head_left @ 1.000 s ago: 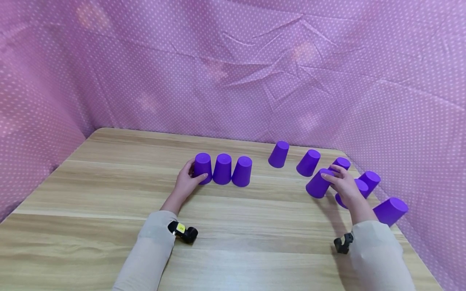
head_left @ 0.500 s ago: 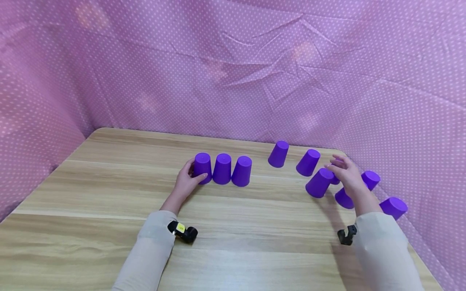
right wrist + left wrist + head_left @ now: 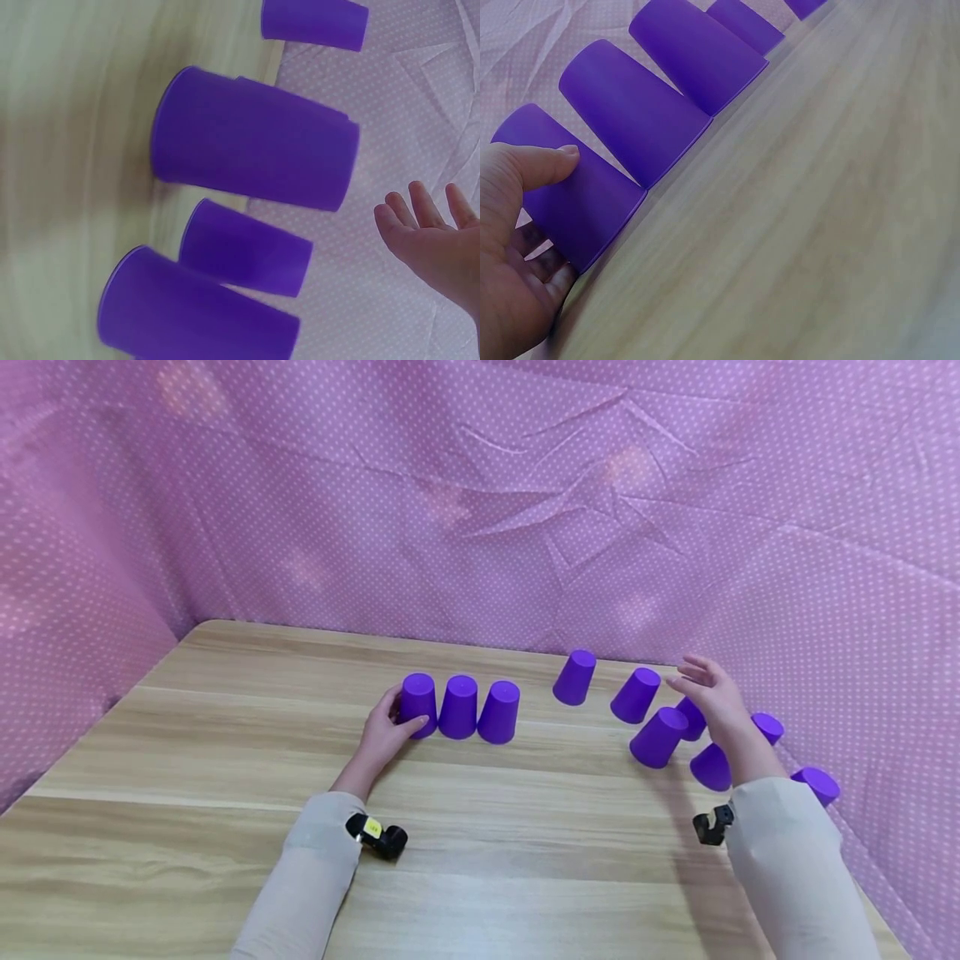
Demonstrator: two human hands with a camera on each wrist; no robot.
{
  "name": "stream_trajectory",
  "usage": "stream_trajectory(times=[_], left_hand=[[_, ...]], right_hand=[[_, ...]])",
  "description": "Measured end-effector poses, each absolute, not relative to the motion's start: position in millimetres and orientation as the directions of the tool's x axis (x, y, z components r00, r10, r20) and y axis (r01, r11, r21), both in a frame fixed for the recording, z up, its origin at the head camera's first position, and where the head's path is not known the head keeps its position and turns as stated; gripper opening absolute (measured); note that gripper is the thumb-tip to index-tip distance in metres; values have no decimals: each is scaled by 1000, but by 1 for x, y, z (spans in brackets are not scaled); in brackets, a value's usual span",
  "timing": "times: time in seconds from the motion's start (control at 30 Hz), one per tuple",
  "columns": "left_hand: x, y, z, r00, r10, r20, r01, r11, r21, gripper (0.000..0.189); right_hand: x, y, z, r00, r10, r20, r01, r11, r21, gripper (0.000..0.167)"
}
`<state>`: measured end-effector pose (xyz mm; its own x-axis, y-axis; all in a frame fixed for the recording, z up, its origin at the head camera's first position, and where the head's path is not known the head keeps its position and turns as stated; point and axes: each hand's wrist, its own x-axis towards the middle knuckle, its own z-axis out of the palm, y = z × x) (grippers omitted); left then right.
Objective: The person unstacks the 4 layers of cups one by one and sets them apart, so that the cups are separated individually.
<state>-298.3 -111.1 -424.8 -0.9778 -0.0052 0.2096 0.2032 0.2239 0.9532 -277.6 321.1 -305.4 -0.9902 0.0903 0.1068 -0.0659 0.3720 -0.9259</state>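
Observation:
My left hand (image 3: 381, 737) holds the leftmost purple cup (image 3: 418, 700) of a row of three, all upside down on the table. In the left wrist view the thumb lies across that cup (image 3: 585, 202), its other fingers partly hidden behind. The middle cup (image 3: 458, 708) and right cup (image 3: 498, 714) of the row stand close beside it. Over on the right, my right hand (image 3: 718, 706) is raised above several more upside-down cups, fingers spread and holding nothing. Nearest below it are one cup (image 3: 692, 720) and another (image 3: 658, 739). The right wrist view shows that hand (image 3: 439, 247) apart from the cups.
Two purple cups, one farther back (image 3: 574, 678) and one beside it (image 3: 635, 697), stand between the row and my right hand. Others (image 3: 711, 768) are partly hidden by my right arm. A pink dotted cloth (image 3: 480, 527) hangs around the wooden table (image 3: 525, 860).
My right hand has left the cup it touched and moved up and slightly right, away from the cups. My left hand and the row of three have stayed put.

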Motion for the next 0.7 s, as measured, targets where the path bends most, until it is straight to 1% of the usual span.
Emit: stream_trajectory(times=[0.2, 0.27, 0.53, 0.7], left_hand=[[-298, -111, -423, -978, -10, 207, 199, 220, 955, 65], [-298, -111, -423, -978, -10, 206, 199, 223, 954, 65], [-299, -111, -424, -977, -7, 211, 204, 223, 953, 64], [-298, -111, -424, -978, -8, 207, 200, 218, 955, 65]], right_hand=[[-283, 307, -302, -989, 54, 140, -115, 325, -939, 65], [-285, 301, -302, -988, 44, 145, -122, 330, -936, 64], [-292, 277, -305, -990, -8, 142, -138, 277, -951, 64], [-299, 263, -311, -989, -17, 147, -146, 254, -956, 63]])
